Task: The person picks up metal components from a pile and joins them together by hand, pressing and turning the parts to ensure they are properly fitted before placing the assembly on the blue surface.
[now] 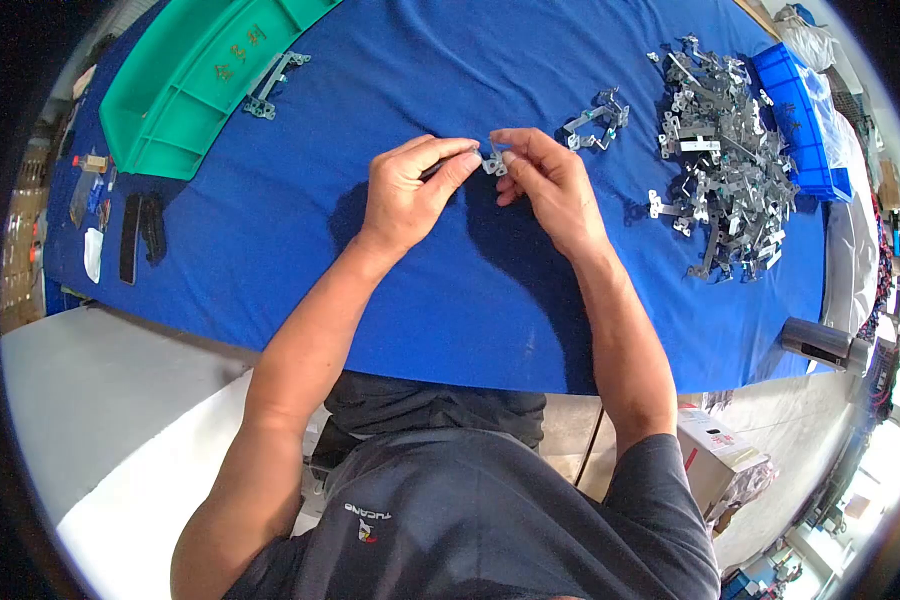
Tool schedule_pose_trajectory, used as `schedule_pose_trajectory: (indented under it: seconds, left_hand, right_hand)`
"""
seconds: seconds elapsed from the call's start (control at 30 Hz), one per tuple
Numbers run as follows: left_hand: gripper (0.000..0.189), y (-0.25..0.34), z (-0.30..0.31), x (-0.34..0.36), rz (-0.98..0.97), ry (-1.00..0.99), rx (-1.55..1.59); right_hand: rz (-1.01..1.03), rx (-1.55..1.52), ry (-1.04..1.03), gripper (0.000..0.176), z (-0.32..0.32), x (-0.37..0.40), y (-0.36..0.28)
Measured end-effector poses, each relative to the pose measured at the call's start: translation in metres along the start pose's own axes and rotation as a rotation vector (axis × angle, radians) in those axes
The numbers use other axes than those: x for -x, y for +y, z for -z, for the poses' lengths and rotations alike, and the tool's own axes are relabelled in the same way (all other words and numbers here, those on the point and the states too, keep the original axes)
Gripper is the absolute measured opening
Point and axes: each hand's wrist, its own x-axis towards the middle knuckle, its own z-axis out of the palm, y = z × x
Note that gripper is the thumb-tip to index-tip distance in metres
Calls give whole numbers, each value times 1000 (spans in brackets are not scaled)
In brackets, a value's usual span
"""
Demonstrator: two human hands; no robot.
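Note:
Over the middle of the blue cloth, a small metal bracket [494, 163] is held between my two hands. My left hand [410, 185] pinches its left end with thumb and forefinger. On the other side, the thumb and fingers of my right hand [552, 185] grip the same piece. My fingers cover much of the bracket. A few similar metal brackets [598, 122] lie on the cloth just beyond my right hand. Farther right rises a big heap of metal brackets [715, 165].
A green bin [175, 95] stands at the upper left, with some brackets [275, 85] beside it. Behind the heap is a blue crate [795, 125]. A black strip-like object [130, 238] lies at left. A grey cylinder [823, 345] sits at the right edge of the blue cloth [450, 330].

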Motion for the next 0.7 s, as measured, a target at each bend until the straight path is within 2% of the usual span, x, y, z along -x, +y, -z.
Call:
schedule_pose_trajectory:
  seconds: [0.03,0.23,0.33,0.47,0.57,0.6,0.7]
  left_hand:
    - [18,0,0,0,-19,-7,-17]
    - [17,1,-1,0,-132,-59,-66]
    - [17,1,0,0,-138,-79,-87]
    - [15,9,5,-1,28,53,-16]
    - [16,4,3,-2,23,115,45]
    - [17,7,4,-1,88,80,85]
    - [17,3,2,1,98,77,115]
  right_hand:
    - [-13,-55,-1,19,0,0,-2]
    - [3,60,-26,21,2,1,0]
    - [44,-55,151,20,-4,0,3]
    - [-96,71,43,19,1,1,-4]
    - [-51,209,-26,19,-2,4,-8]
    - [-52,224,-21,20,-2,4,-8]
    - [-33,213,3,19,-3,3,-6]
